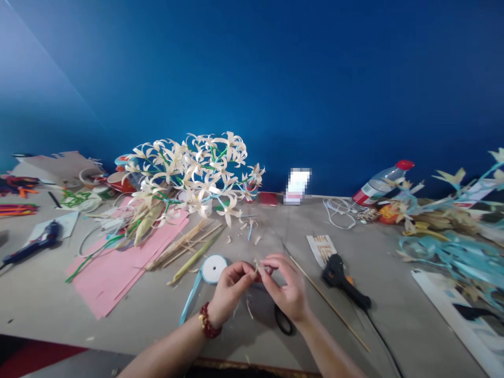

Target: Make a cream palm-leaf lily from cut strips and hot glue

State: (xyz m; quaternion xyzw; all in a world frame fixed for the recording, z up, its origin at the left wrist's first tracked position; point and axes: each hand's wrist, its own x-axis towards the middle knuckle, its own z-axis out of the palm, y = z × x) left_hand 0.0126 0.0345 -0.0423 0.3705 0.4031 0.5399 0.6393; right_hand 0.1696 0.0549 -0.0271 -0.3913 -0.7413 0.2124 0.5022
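My left hand [232, 286] and my right hand [289, 289] meet over the near middle of the table, fingertips almost touching. Between them they pinch a small pale piece [256, 269], like a bit of dried husk; its exact shape is too small to make out. A roll of light blue ribbon [213, 277] lies just left of my left hand, its tail running toward me. Below my right hand shows a black loop [289, 329], apparently a scissor handle; the rest is hidden. A small single flower [249, 227] on a blue stem lies beyond the hands.
White handmade flowers [197, 173] spread at the back. Pink paper [114, 283] and dried husks [197, 257] lie to the left, with a blue glue gun [39, 244] farther out. On the right are a thin stick [326, 299], a black glue gun [346, 283] and a bottle [380, 184].
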